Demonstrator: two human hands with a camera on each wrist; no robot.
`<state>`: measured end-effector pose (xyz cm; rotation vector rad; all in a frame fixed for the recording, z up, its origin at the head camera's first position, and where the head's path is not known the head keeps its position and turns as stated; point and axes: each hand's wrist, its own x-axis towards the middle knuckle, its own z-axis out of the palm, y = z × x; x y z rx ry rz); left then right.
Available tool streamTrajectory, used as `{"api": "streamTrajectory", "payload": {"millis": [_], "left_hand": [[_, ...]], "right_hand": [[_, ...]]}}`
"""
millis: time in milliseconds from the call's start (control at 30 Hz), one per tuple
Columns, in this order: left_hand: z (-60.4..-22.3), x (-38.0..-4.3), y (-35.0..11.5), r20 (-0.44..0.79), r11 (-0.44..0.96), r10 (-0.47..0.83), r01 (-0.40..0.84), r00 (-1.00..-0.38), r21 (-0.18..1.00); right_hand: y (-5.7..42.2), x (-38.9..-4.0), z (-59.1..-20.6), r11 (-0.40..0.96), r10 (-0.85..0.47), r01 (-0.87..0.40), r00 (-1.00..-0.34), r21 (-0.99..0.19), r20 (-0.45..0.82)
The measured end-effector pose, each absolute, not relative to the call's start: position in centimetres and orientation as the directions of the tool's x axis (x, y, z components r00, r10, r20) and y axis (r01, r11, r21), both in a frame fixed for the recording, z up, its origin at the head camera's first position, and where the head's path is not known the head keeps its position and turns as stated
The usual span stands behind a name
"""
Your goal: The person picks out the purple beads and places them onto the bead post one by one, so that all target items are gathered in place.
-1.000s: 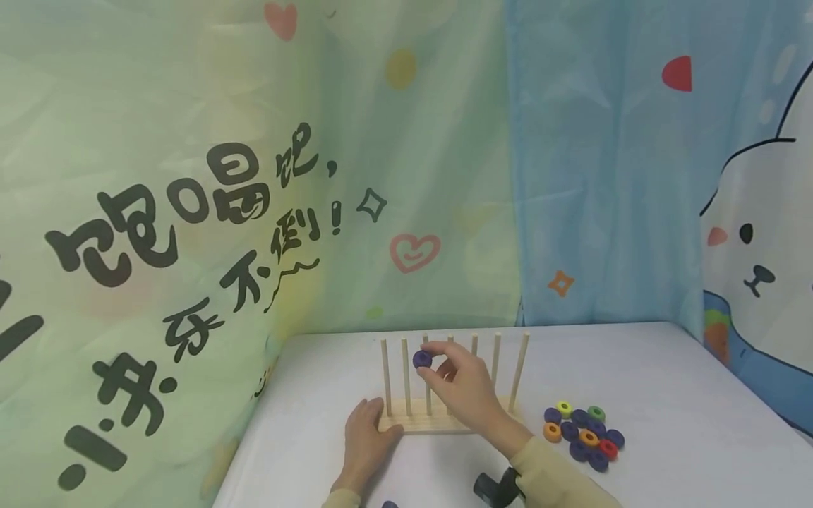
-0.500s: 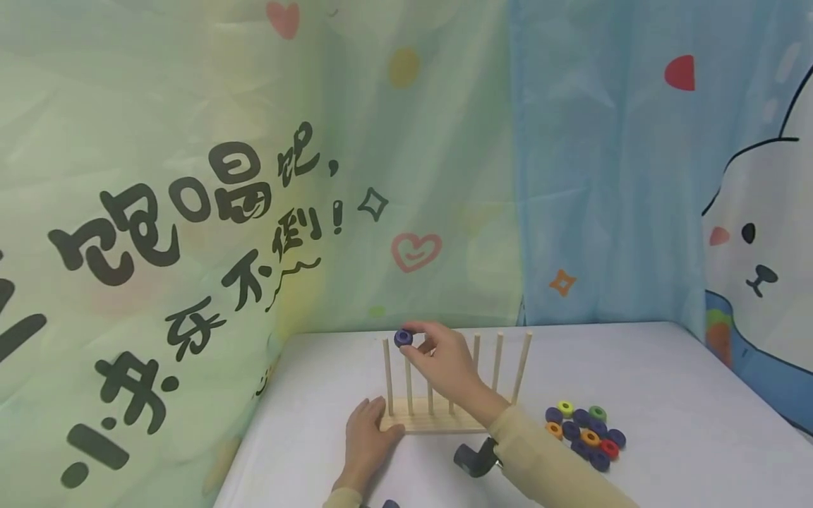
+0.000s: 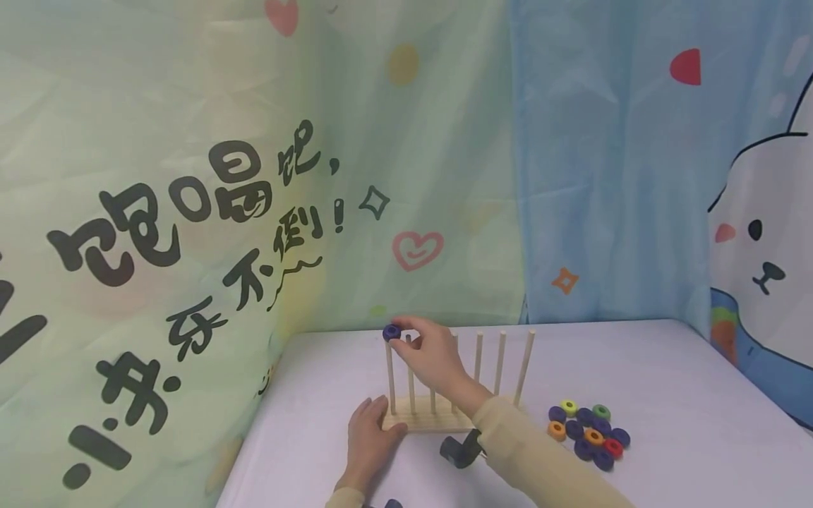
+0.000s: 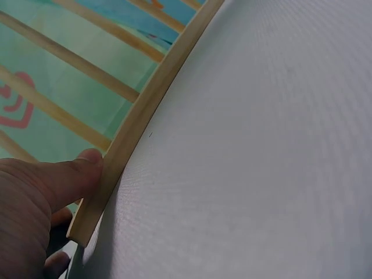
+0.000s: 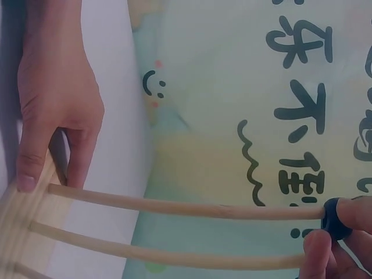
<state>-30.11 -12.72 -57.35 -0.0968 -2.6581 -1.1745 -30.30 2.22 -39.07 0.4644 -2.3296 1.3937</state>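
Note:
A purple-blue ring bead (image 3: 391, 332) is pinched between the thumb and index finger of my right hand (image 3: 435, 356). It sits right at the top of the leftmost peg of a wooden peg rack (image 3: 438, 423). Seen from the right wrist, the bead (image 5: 333, 220) meets the tip of that peg (image 5: 192, 208). My left hand (image 3: 370, 437) grips the left end of the rack's base; its thumb (image 4: 84, 174) lies on the base's front edge (image 4: 125, 136), with the other fingers partly hidden behind. Several upright pegs stand in a row, some covered by my right hand.
Right of the rack, a loose cluster of ring beads (image 3: 593, 435) in purple-blue, orange, yellow, green and red lies on the white table (image 3: 686, 395). Printed curtains (image 3: 419, 176) hang behind the table. A black wrist-worn device (image 3: 460, 449) hangs below my right sleeve.
My right hand has carried the purple-blue bead leftward and up, from in front of the pegs to the top of the leftmost peg. The left hand keeps its hold on the base.

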Motion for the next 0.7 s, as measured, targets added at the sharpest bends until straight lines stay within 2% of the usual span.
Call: {"api": "streamTrajectory", "payload": {"millis": [700], "left_hand": [[-57.1,-30.0,-12.7,0.303,0.697,-0.004,0.214,-0.953,0.684]], "right_hand": [[1.4,-30.7,-40.3,0.522,-0.098,-0.504,-0.837,-0.688,0.538]]}}
